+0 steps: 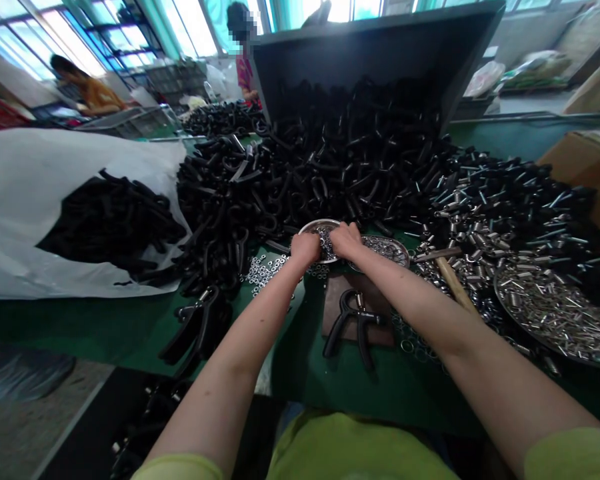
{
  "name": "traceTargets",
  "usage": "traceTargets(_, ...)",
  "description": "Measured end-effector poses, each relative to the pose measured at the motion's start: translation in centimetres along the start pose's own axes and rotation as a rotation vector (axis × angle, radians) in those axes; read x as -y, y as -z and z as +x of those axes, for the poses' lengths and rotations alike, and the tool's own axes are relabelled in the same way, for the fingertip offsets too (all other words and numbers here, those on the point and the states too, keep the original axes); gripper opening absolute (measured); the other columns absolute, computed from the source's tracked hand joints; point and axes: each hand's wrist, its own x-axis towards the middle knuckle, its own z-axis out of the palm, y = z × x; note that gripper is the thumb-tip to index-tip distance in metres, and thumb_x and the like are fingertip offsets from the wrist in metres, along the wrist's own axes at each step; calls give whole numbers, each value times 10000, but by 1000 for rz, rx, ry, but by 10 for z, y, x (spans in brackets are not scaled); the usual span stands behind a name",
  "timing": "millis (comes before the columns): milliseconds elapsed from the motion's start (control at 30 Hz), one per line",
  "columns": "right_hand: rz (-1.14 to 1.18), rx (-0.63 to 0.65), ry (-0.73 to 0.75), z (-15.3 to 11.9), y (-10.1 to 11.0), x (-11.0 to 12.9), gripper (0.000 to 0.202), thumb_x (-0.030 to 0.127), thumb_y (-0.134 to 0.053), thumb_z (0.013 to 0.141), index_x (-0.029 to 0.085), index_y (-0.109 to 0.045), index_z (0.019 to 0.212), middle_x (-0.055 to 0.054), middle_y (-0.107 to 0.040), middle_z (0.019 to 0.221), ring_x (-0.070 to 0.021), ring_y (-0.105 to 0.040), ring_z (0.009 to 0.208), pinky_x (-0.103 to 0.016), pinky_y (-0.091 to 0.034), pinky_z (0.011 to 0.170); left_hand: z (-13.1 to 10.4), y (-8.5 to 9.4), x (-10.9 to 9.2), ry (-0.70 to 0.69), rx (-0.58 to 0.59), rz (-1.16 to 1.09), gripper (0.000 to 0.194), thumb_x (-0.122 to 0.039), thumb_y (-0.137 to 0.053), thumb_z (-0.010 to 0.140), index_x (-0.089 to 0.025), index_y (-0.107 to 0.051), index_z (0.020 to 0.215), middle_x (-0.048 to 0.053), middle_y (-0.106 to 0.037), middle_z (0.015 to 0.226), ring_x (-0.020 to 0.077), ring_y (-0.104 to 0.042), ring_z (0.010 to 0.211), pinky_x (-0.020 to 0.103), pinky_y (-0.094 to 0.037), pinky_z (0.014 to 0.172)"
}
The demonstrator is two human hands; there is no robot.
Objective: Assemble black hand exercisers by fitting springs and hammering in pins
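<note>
Both hands in the small metal dish [316,229] of nuts at mid-table: left hand [305,248] and right hand [347,241] curled shut over a pinch of nuts [325,241], exact hold hidden. One assembled hand gripper [355,325] lying on the brown pad [336,300] just in front. Few finished, judging by that. Huge pile of black handles [330,160] behind, tray of springs [550,313] at right, loose nuts on the green table [130,327]. Bulk of work left.

Handle pile [330,160] behind small dish [314,230]; spring tray [555,313] right; bag [40,200] left; hand grip [354,323] in front.
</note>
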Motion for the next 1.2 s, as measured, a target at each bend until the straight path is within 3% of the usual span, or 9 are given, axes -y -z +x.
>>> traceTargets(133, 167, -64, -13, -13, 8, -6, 245, 151, -508, 858, 97, -603, 1078, -166, -650, 1038, -250, -571, 1041, -359, -427, 878, -3, 7, 4, -15, -32, -70, 252, -260, -522, 796, -157, -682, 962, 129, -678, 1045, 254, -604, 992, 312, -432, 838)
traceTargets(233, 307, -91, 3, -38, 16, -15, 353, 135, -464, 853, 141, -541, 1198, -81, -683, 973, -165, -620, 890, -273, -458, 776, -13, 14, 6, -8, -80, -126, 267, -266, -463, 832, -158, -664, 972, 102, -687, 986, 220, -617, 925, 272, -436, 782)
traceTargets(333, 531, -102, 2, -75, 15, -28, 323, 177, -436, 863, 149, -578, 1152, -51, -701, 902, -123, -632, 762, -240, -475, 690, -40, 17, 6, -26, -125, -345, 298, -337, -414, 871, -159, -644, 937, 70, -685, 868, 180, -619, 779, 252, -441, 683)
traceTargets(433, 779, -118, -53, -114, 3, -39, 243, 272, -482, 850, 131, -638, 973, -67, -708, 853, -130, -636, 703, -250, -480, 639, -81, 11, 1, -70, -40, -719, 321, -416, -430, 862, -162, -625, 872, 28, -645, 716, 143, -582, 610, 230, -423, 559)
traceTargets(567, 631, -90, -82, -143, -19, -43, 225, 331, -524, 833, 153, -661, 840, -29, -690, 757, -136, -617, 657, -254, -454, 621, -131, -6, -12, -98, 157, -950, 292, -437, -531, 800, -164, -633, 821, 6, -616, 668, 132, -560, 583, 214, -403, 521)
traceTargets(733, 467, -81, -50, -145, -26, -34, 165, 269, -540, 835, 169, -669, 807, -39, -703, 805, -159, -629, 762, -254, -423, 695, -153, -20, -29, -100, 192, -899, 262, -400, -566, 777, -156, -662, 794, 5, -624, 675, 130, -537, 598, 212, -363, 529)
traceTargets(1000, 202, -97, 55, -159, -25, -16, 257, 254, -428, 913, 157, -665, 941, -123, -682, 952, -221, -586, 937, -303, -389, 806, -146, -10, -44, -244, 135, -635, 146, -243, -550, 770, -175, -679, 764, 4, -639, 667, 142, -549, 613, 229, -341, 548)
traceTargets(1100, 157, -111, 95, -170, -23, -22, 295, 281, -404, 932, 187, -666, 1029, -98, -674, 1040, -222, -553, 1002, -310, -398, 841, -142, -8, -48, -281, 119, -573, 135, -210, -544, 750, -175, -675, 753, 15, -659, 677, 154, -569, 620, 239, -347, 556)
traceTargets(1200, 112, -216, 99, -183, -16, -41, 353, 280, -411, 933, 194, -572, 1235, -76, -643, 1150, -224, -514, 1068, -322, -397, 885, -139, -9, -53, -335, 74, -478, 132, -182, -541, 730, -168, -672, 742, 35, -675, 700, 174, -583, 641, 256, -350, 573)
